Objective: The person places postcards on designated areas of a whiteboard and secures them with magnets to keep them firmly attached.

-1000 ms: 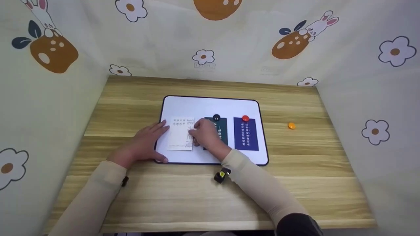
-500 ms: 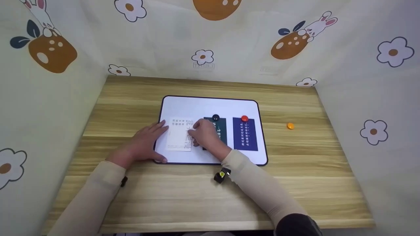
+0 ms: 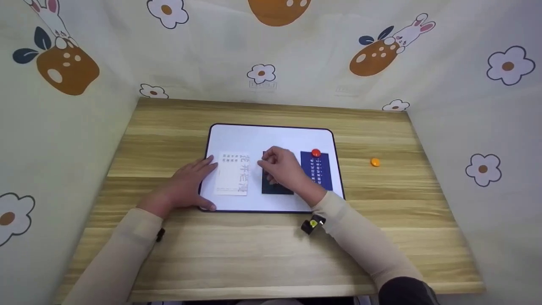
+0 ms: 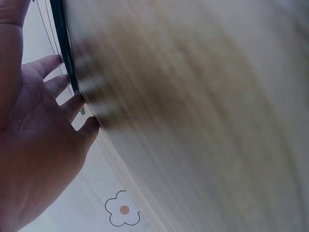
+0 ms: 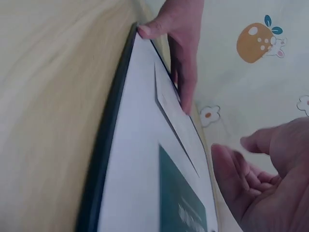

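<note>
A whiteboard [image 3: 275, 137] with a dark blue rim lies on the wooden table. My left hand [image 3: 183, 183] rests along its left edge, fingers extended and thumb at the near left corner. Beside it on the board is a white card [image 3: 232, 174] with grey characters. Over the dark green card [image 3: 271, 188] in the middle hovers my right hand [image 3: 281, 167]; the right wrist view shows its thumb and loosely bent fingers [image 5: 224, 166] apart, with nothing between them. A red round magnet [image 3: 316, 153] sits at the top of the blue card [image 3: 315, 171] on the right.
An orange magnet [image 3: 375, 162] lies on the table [image 3: 402, 203] to the right of the board. Fabric walls [image 3: 203, 51] printed with flowers and rabbits stand at the back and on both sides.
My right hand has moved right and up, away from the white card, and now covers the black magnet and part of the green card. The left hand stays put.
</note>
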The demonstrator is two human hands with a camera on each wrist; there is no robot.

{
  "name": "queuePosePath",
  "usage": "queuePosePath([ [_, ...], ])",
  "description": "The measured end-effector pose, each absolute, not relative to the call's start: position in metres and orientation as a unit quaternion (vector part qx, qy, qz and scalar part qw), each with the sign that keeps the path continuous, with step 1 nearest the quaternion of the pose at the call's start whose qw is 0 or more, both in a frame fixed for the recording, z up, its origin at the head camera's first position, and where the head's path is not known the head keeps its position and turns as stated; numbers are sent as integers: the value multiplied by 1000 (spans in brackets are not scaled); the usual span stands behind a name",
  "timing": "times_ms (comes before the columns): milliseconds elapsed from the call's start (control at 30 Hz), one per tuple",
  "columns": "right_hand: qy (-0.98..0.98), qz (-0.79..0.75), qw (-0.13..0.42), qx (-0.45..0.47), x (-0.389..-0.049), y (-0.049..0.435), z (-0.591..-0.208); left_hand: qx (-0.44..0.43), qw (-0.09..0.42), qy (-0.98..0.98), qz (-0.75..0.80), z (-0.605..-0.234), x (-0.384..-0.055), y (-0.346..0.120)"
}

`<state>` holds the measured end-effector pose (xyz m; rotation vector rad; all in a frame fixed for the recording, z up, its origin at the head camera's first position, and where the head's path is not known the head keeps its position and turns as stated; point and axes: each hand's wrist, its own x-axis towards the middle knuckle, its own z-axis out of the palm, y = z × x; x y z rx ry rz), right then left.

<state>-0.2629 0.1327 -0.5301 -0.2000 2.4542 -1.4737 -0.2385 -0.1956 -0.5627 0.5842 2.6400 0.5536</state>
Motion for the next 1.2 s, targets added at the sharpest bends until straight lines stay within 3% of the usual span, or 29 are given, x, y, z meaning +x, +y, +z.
queuePosePath([
  [233,844,-528,53,-82,-265,211,-510,210,187,938,205,-563,-239,-194],
  [400,864,-502,-25,-35,-276,282,-502,210,184,936,212,-563,-240,-194],
  [567,909,-412,-60,8,-286,355,-508,209,193,935,210,-562,-240,-193],
  [833,954,-300,-13,3,-286,423,-520,209,190,936,208,-559,-239,-195],
  [1200,971,-230,61,9,-287,442,-529,210,191,936,208,-560,-239,-195],
])
